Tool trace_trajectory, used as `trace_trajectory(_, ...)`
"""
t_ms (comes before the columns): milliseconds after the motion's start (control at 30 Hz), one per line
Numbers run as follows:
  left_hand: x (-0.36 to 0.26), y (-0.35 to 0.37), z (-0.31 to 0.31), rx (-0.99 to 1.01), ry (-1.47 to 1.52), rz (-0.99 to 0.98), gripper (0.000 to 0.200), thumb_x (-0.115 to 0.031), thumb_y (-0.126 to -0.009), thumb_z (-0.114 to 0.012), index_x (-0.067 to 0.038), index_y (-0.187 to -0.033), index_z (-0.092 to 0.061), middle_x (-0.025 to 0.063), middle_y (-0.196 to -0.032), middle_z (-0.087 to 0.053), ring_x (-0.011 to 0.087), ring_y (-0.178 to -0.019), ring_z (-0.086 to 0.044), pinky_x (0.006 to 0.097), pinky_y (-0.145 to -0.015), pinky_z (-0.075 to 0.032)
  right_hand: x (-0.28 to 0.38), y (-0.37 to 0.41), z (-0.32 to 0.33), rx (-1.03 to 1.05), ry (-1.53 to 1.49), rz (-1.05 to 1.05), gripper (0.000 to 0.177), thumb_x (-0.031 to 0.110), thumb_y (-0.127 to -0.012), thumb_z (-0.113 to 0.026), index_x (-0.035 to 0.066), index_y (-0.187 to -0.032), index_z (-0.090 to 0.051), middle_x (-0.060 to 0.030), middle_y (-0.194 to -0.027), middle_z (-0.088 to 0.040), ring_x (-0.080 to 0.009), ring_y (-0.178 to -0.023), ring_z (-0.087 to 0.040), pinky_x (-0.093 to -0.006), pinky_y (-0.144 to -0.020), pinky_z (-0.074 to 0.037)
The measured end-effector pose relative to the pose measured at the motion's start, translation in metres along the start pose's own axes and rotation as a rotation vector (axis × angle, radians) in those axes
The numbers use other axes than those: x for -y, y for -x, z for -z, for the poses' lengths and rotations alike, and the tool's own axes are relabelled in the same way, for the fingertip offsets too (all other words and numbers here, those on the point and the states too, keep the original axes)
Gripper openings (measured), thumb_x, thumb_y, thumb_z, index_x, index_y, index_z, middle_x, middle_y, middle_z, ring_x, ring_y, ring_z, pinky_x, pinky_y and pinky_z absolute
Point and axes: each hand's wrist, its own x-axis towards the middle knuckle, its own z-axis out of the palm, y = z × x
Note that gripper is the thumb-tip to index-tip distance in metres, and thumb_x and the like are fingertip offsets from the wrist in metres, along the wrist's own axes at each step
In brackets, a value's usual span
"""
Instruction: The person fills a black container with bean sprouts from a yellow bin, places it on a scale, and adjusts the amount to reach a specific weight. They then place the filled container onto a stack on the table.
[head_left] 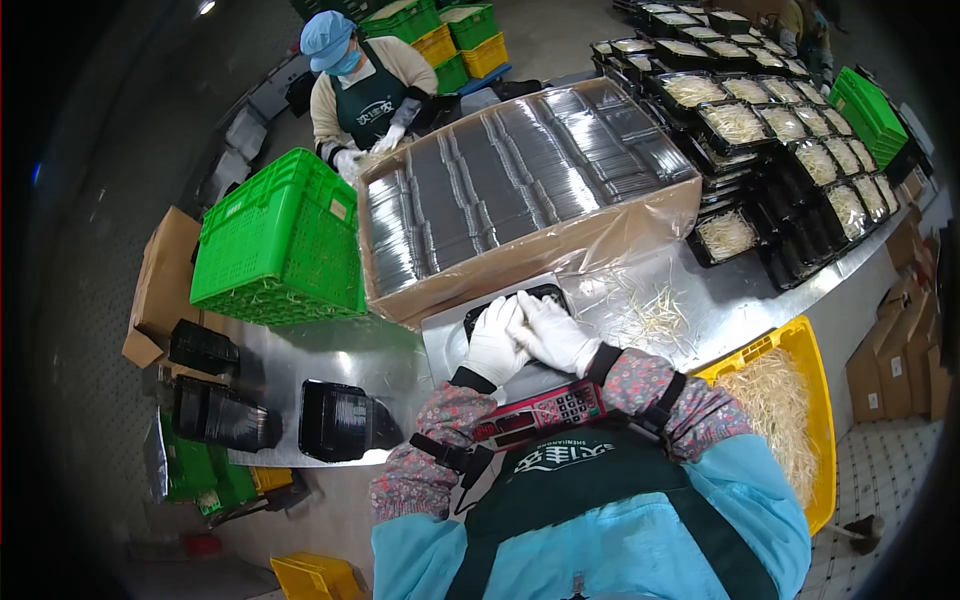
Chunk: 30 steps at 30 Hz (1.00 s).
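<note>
Both of my hands wear white gloves and meet over a black tray point(545, 292) on the metal plate of a scale point(440, 345). My left hand point(495, 340) lies over the tray's left part, its fingers close together. My right hand point(552, 333) rests on the right part, fingertips touching my left hand. What lies under the fingers is mostly hidden. The scale's red keypad panel point(540, 413) is just below my wrists. Pale sprouts point(655, 318) are scattered on the table to the right.
A carton of black trays point(640, 222) stands ahead. Green crates point(280, 235) and empty black trays point(335, 425) are left. Filled trays point(727, 235) are stacked right, above a yellow crate point(822, 430) of sprouts. Across the table a co-worker point(370, 100) handles sprouts.
</note>
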Motion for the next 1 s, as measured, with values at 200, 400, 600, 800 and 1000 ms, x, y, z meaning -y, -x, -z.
trace_trajectory(200,-0.004,-0.004,-0.006,0.083,0.003,0.128,0.071,-0.030,-0.075,-0.070,-0.001,-0.136,-0.047,0.0171,-0.129,-0.052,0.0356,-0.112,-0.052,0.0463,-0.095,-0.043,-0.007,-0.008,0.002,0.150,-0.010,0.031,0.086,0.055,-0.092,-0.053,-0.009,-0.145,-0.032,-0.0331,-0.135,-0.048,-0.0511,-0.124,-0.047,-0.0510,-0.108,-0.036)
trace_trajectory(400,-0.013,0.001,0.017,0.045,0.506,0.361,0.089,-0.025,-0.084,-0.077,0.005,-0.150,-0.025,0.0258,-0.129,-0.055,0.0376,-0.121,-0.054,0.0410,-0.104,-0.042,-0.056,-0.048,0.122,-0.156,-0.058,0.067,0.045,0.035,-0.090,-0.062,0.002,-0.120,-0.066,-0.0205,-0.113,-0.068,-0.0339,-0.106,-0.066,-0.0396,-0.094,-0.052)
trace_trajectory(600,-0.018,0.027,0.045,-0.178,0.588,0.523,0.057,-0.004,-0.088,-0.063,-0.003,-0.143,-0.046,0.0220,-0.133,-0.057,0.0318,-0.127,-0.053,0.0362,-0.107,-0.041,-0.175,-0.115,0.192,-0.015,0.466,-0.253,0.040,0.018,-0.078,-0.066,0.014,-0.117,-0.069,-0.0163,-0.107,-0.070,-0.0330,-0.101,-0.066,-0.0398,-0.092,-0.052)
trace_trajectory(800,-0.007,0.057,0.036,-0.349,0.675,0.573,0.044,0.004,-0.084,-0.062,-0.005,-0.127,-0.061,0.0191,-0.127,-0.061,0.0348,-0.124,-0.055,0.0393,-0.107,-0.041,-0.197,-0.140,0.188,-0.054,0.507,-0.111,0.034,0.009,-0.072,-0.074,0.012,-0.105,-0.066,-0.0129,-0.092,-0.070,-0.0322,-0.093,-0.067,-0.0412,-0.082,-0.053)
trace_trajectory(1000,-0.012,0.036,0.036,-0.284,0.251,0.287,0.036,-0.009,-0.079,-0.073,-0.011,-0.115,-0.068,0.0123,-0.119,-0.066,0.0316,-0.114,-0.059,0.0388,-0.097,-0.048,-0.187,-0.126,0.192,-0.127,0.596,0.088,0.018,0.016,-0.077,-0.074,0.015,-0.095,-0.072,-0.0102,-0.086,-0.071,-0.0305,-0.086,-0.069,-0.0412,-0.078,-0.053)
